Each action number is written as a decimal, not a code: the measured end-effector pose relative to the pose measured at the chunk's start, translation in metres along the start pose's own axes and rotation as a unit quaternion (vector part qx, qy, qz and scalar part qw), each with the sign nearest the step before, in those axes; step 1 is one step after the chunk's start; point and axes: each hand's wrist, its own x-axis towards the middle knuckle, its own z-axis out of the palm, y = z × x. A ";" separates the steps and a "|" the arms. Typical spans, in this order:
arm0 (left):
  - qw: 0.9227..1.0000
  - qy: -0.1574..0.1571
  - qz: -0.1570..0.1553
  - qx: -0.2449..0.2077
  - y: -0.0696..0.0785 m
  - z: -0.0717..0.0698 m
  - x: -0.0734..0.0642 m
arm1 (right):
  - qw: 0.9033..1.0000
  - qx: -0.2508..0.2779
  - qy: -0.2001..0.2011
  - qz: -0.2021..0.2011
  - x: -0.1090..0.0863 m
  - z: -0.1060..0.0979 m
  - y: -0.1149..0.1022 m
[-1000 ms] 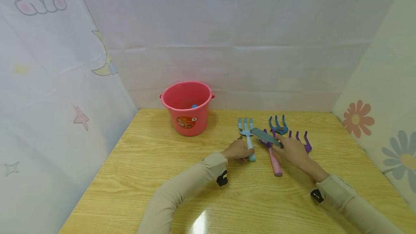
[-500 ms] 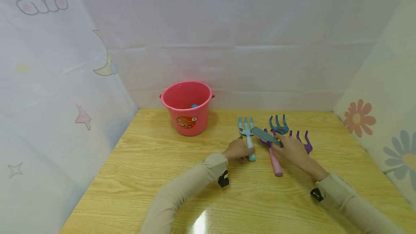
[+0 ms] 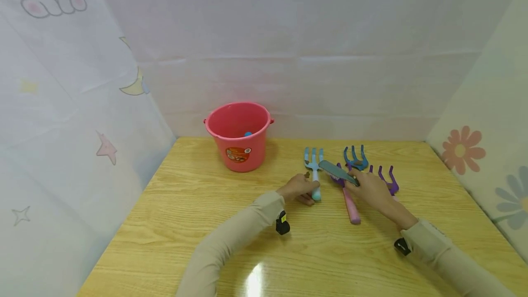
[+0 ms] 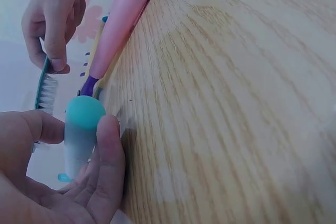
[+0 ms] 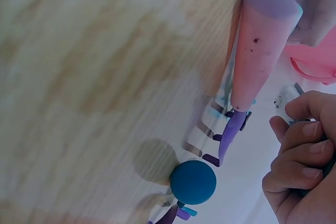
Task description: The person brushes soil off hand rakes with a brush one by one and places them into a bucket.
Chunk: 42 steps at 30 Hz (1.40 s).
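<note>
My left hand (image 3: 296,188) pinches the handle of a light blue hand fork (image 3: 314,165) between thumb and fingers; its turquoise handle end (image 4: 85,112) faces the left wrist camera. Brown dirt marks the fork's head. Farther right, my right hand (image 3: 373,192) grips a green brush (image 3: 336,172) with white bristles (image 4: 48,94) turned down. The brush overlaps the purple tines of a pink-handled hand fork (image 3: 350,205), which lies between my hands. Behind it lies a dark blue hand fork (image 3: 357,163). A purple fork (image 3: 392,185) is partly hidden by my right hand.
A pink bucket (image 3: 243,154) stands at the back, left of the forks, with a blue thing (image 3: 248,134) showing inside. A brown speck (image 3: 307,174) appears just behind my left hand. Cloth walls (image 3: 288,58) enclose the wooden table (image 3: 185,196) at the back and sides.
My left hand has shifted slightly left and away from me, swinging the light blue fork's handle end with it. My right hand and the brush hold nearly the same place.
</note>
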 end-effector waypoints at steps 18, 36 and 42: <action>1.000 -0.004 0.000 -0.019 -0.005 -0.003 0.002 | 1.000 -0.004 -0.002 0.003 0.000 -0.001 0.002; 0.994 0.065 0.014 0.089 0.000 0.002 0.003 | 1.000 -0.006 0.004 0.004 -0.003 -0.003 -0.001; 0.990 0.066 0.014 0.122 -0.001 0.002 0.004 | 1.000 -0.008 -0.001 0.009 -0.003 -0.004 -0.003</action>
